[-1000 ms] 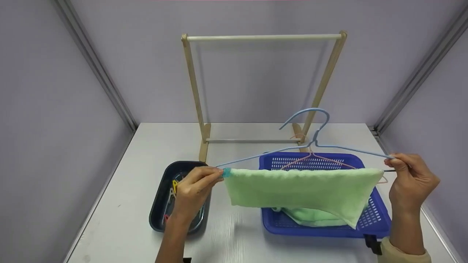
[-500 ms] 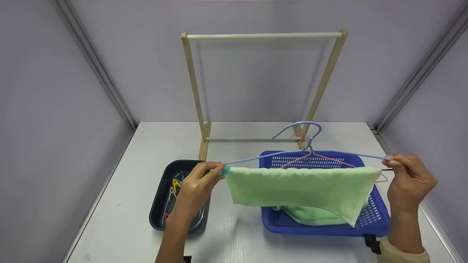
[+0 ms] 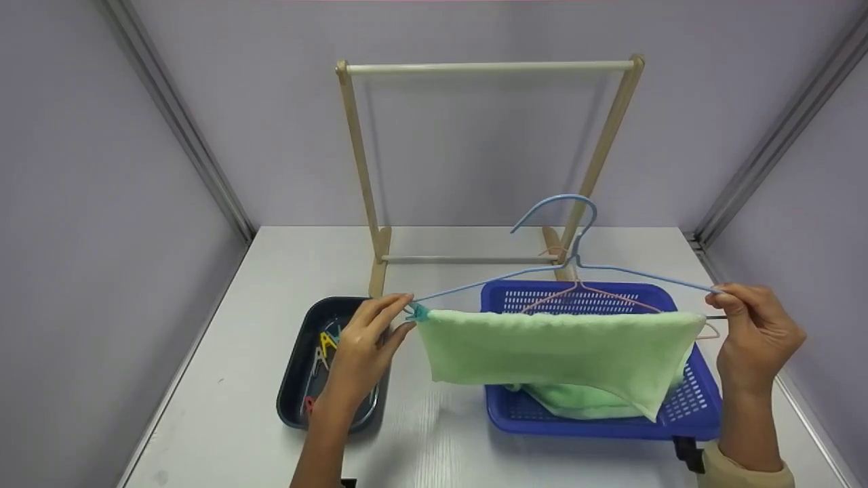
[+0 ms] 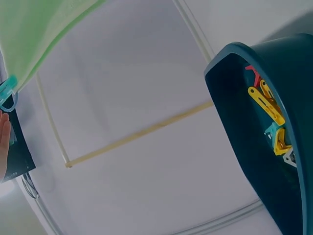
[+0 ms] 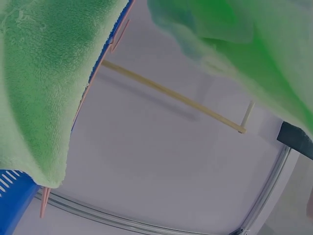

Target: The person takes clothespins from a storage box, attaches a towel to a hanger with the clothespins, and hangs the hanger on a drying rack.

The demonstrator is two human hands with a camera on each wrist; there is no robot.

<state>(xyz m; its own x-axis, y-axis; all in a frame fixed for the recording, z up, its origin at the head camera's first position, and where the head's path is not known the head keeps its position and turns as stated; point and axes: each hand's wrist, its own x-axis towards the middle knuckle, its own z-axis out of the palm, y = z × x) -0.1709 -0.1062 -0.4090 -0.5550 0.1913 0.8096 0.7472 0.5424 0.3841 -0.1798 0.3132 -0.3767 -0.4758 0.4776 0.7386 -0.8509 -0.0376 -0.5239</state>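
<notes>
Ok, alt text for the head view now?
The right hand grips a blue clothes hanger draped with a green towel; the left hand is at the teal clothespin on the opposite end. A drying rack stands behind.

It looks to me like a purpose-built booth, more test lab than home: plain grey panels (image 3: pixel 475 156) close in the left, right and far sides, metal strips (image 3: pixel 178 125) run down both far corners, and a white worktop (image 3: pixel 217 379) reaches back between them. The rack (image 3: pixel 488 68), basket (image 3: pixel 542 426) and hanger (image 3: pixel 576 259) are household laundry things.
</notes>
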